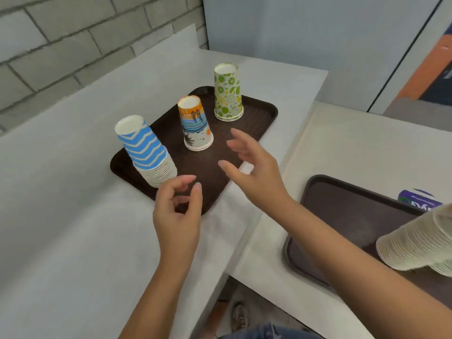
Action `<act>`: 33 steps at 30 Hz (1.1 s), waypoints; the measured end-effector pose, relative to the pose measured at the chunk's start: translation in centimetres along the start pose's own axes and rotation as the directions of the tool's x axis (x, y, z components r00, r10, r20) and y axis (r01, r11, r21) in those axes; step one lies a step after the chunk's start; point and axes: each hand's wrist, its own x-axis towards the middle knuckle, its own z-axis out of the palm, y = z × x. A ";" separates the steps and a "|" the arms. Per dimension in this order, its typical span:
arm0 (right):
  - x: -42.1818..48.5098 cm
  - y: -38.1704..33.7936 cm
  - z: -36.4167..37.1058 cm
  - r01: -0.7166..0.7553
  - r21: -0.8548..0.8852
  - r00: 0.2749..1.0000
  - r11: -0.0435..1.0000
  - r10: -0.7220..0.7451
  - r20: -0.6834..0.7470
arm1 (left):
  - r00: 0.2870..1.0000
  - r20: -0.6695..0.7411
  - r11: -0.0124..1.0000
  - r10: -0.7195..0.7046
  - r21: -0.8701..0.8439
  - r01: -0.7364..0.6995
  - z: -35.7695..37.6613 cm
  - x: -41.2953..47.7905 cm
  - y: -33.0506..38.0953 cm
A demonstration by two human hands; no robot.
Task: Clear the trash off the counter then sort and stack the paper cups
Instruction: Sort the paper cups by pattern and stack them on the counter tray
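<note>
Three upside-down stacks of paper cups stand on a dark brown tray [264, 111]: a tall blue zigzag stack [144, 149] at its left, an orange and blue beach-print stack [195, 123] in the middle, and a green lime-print stack [228, 92] at the back. My left hand [179, 211] hovers over the tray's near corner, fingers loosely curled, holding nothing. My right hand [254, 170] hangs over the tray's right edge, fingers spread and empty. Neither hand touches a cup.
A second brown tray [342, 209] lies on the lower counter at the right, bearing a leaning stack of cream cups [415, 243] and a purple packet [419, 200]. A gap to the floor opens between the counters. A brick wall stands behind at left.
</note>
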 end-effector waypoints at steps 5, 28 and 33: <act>-10.3 3.9 -11.6 -0.091 -0.114 0.953 0.989 0.054 -0.299 | 0.929 0.365 0.997 0.066 0.009 -0.074 7.8 -4.9 1.1; -12.4 9.8 -28.5 -0.329 -0.038 0.799 0.944 0.256 -0.544 | 0.718 0.666 0.980 -0.200 0.139 0.143 23.1 -16.5 0.6; -10.8 9.9 -27.1 -0.300 -0.063 0.864 0.952 0.243 -0.440 | 0.734 0.640 0.973 -0.226 0.181 0.142 23.0 -15.5 0.1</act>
